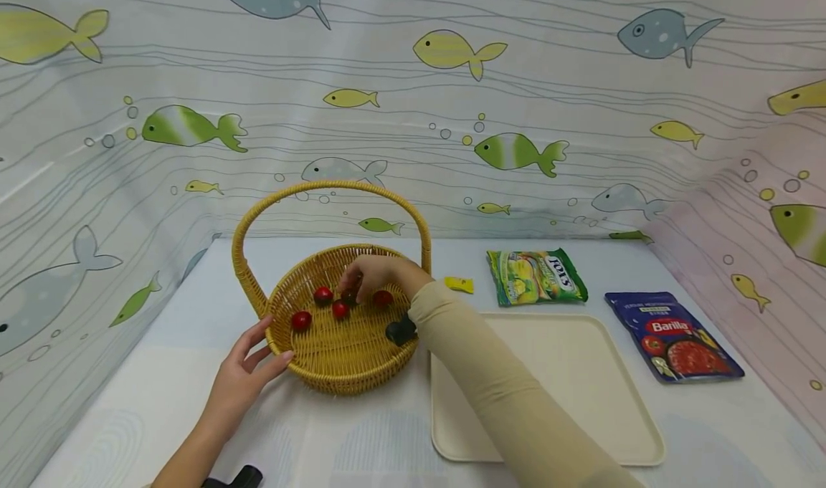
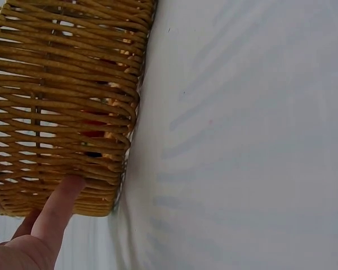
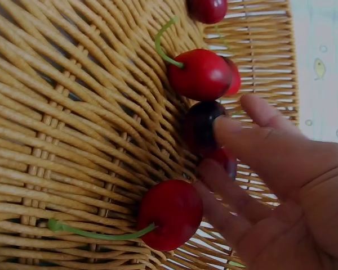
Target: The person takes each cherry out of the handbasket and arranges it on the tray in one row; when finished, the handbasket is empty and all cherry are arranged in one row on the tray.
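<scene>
A round wicker basket (image 1: 348,384) with a tall handle stands on the table, several cherries lying inside it. My right hand (image 1: 376,273) reaches down into the basket. Its thumb and fingers pinch a dark cherry (image 3: 201,128), partly hidden behind the thumb. Close by are a bright red cherry (image 3: 198,75) with a green stem and another stemmed red cherry (image 3: 172,215) near the lower fingers. My left hand (image 1: 240,380) rests against the basket's outer left side below the handle. In the left wrist view its extended thumb touches the woven wall from outside.
Right of the basket lies a cream tray (image 1: 619,431), partly under my right forearm. Behind it are a green Fox's candy bag (image 1: 538,279) and a small yellow packet (image 1: 459,284). A blue Barilla pouch (image 1: 674,337) lies at far right. Fish-patterned curtain (image 1: 413,144) surrounds the table.
</scene>
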`<state>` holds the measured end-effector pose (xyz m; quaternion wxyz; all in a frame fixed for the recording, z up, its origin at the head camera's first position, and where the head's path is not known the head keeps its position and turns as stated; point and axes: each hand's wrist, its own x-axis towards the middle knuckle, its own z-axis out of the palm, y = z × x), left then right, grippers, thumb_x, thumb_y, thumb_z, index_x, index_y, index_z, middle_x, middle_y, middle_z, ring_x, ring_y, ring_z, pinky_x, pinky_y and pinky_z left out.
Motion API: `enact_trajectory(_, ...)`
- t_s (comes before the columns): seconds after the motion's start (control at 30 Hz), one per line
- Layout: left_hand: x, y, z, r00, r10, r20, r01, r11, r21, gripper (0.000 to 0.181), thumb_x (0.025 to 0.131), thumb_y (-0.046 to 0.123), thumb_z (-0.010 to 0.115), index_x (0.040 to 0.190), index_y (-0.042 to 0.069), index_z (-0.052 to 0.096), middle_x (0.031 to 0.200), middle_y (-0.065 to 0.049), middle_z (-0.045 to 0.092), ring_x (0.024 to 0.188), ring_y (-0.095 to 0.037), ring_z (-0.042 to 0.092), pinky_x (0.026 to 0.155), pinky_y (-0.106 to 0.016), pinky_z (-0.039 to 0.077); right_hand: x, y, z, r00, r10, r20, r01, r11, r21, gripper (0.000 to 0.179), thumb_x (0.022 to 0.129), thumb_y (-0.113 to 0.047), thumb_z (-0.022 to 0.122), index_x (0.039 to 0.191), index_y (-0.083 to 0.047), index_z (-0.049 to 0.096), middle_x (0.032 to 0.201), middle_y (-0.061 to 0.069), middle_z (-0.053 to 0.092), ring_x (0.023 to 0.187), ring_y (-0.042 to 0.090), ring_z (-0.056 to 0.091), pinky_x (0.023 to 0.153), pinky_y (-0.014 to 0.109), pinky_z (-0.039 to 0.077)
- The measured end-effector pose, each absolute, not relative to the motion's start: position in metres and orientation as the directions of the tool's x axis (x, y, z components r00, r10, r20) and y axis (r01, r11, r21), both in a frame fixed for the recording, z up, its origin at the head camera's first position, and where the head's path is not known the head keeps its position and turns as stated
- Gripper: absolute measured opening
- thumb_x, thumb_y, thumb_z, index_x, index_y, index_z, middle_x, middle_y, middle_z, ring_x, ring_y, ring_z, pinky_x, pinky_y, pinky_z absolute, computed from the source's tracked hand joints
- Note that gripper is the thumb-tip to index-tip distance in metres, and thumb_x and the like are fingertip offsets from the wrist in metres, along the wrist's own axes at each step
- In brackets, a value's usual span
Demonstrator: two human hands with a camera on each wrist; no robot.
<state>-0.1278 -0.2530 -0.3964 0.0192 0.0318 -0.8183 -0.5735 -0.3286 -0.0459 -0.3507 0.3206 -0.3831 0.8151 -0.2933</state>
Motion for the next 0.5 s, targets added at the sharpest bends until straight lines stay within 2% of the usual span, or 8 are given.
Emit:
enact_trajectory(0.33,-0.127,-0.2539,-0.3974,-0.997,-0.073,-0.008,-0.032,0.329,0.944,0.076,0.09,0.023,0.064,0.149,0.014,0.018,0.151,-0.015,0.016,0.131,-0.038,0.03,0.078,-0.012,0.044,-0.33,-0.0479,-0.3578,-0.508,-0.793,-0.336,-0.522,0.594,-0.612,0.035,0.081,0.006,0.068,0.114,-0.004,0.065,0.11,0.006,0.063,0.101,0.015,0.057,0.079,0.019,0.047)
enact_trajectory(0.5,-0.1271,-0.2533,-0.3966,-0.997,-0.078,-0.006,-0.031,0.333,0.942,0.075,0.09,0.023,0.064,0.149,0.014,0.019,0.151,-0.014,0.016,0.13,-0.037,0.031,0.078,-0.012,0.044,-0.3286,-0.0489,-0.3527,-0.506,-0.802,-0.318,-0.518,0.577,-0.631,0.032,0.08,0.005,0.069,0.111,-0.002,0.065,0.107,0.007,0.063,0.098,0.015,0.058,0.077,0.021,0.048)
